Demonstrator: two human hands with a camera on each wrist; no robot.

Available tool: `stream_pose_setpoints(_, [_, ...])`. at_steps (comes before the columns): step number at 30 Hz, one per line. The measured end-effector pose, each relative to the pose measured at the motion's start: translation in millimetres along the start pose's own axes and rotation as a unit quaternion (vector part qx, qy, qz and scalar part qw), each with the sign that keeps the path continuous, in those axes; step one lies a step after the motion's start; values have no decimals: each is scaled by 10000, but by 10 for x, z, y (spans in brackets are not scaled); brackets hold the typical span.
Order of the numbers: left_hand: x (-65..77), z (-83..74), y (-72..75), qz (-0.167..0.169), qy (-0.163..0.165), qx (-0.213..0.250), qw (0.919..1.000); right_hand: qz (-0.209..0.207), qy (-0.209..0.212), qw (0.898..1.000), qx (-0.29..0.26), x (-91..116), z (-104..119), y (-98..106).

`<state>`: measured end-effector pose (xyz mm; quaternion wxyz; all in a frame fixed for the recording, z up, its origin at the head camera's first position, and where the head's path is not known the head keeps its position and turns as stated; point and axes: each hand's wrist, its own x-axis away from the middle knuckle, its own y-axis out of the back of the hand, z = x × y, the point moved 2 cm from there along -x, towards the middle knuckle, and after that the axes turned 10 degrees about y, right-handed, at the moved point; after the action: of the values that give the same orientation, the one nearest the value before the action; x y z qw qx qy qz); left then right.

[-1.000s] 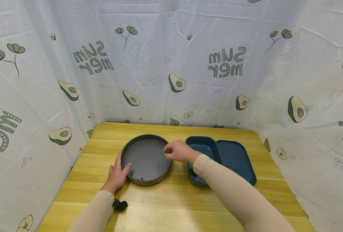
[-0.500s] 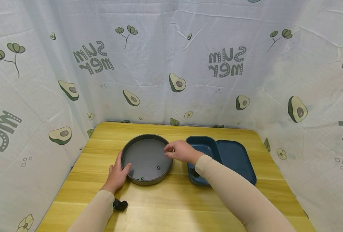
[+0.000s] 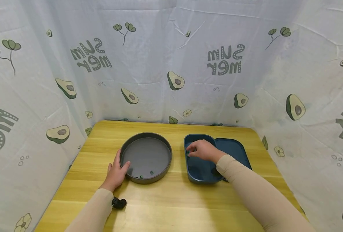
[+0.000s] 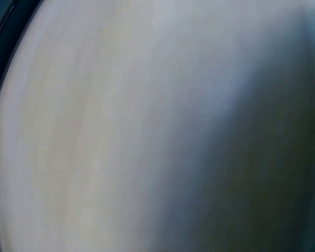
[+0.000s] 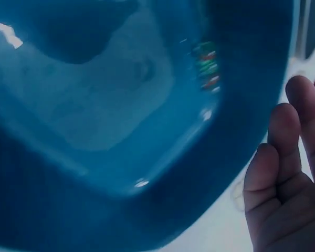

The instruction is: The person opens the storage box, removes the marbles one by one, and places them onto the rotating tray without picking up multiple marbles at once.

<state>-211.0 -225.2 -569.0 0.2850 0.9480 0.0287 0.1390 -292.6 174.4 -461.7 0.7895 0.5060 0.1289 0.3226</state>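
In the head view, my left hand (image 3: 116, 175) holds the rim of a dark grey round pan (image 3: 146, 151), thumb over the inside and fingers along the outer wall. Small glassy green marbles (image 3: 152, 172) lie near the pan's front edge. My right hand (image 3: 204, 150) is over a deep blue rectangular box (image 3: 200, 178), its fingers bent loosely downward. No held thing shows between them. Green and red marbles (image 5: 207, 65), blurred, lie against the box's inner wall in the right wrist view. Blurred pale surfaces fill the left wrist view.
Partly under the box's right side lies a flat blue lid (image 3: 232, 149). Wood-grain tabletop (image 3: 165, 206) surrounds everything, and a printed white curtain (image 3: 148, 64) stands behind. A black wrist camera (image 3: 119, 203) sits by my left wrist.
My right hand let a marble go into the pan, where it rolled toward the front edge. That hand then moved right, over the blue box. The left hand stayed on the pan.
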Motion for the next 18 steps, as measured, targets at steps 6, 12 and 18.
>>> stream_pose_setpoints(6, [-4,13,11,54,72,-73,9999,666,24,9973,314,93,-158,-55])
stream_pose_setpoints(12, [-14,29,9,81,93,-129,9998,1032,88,9938,403,98,-162,-154])
stream_pose_setpoints(18, [-14,20,5,65,50,-110,9999,1180,122,9917,493,72,-178,-232])
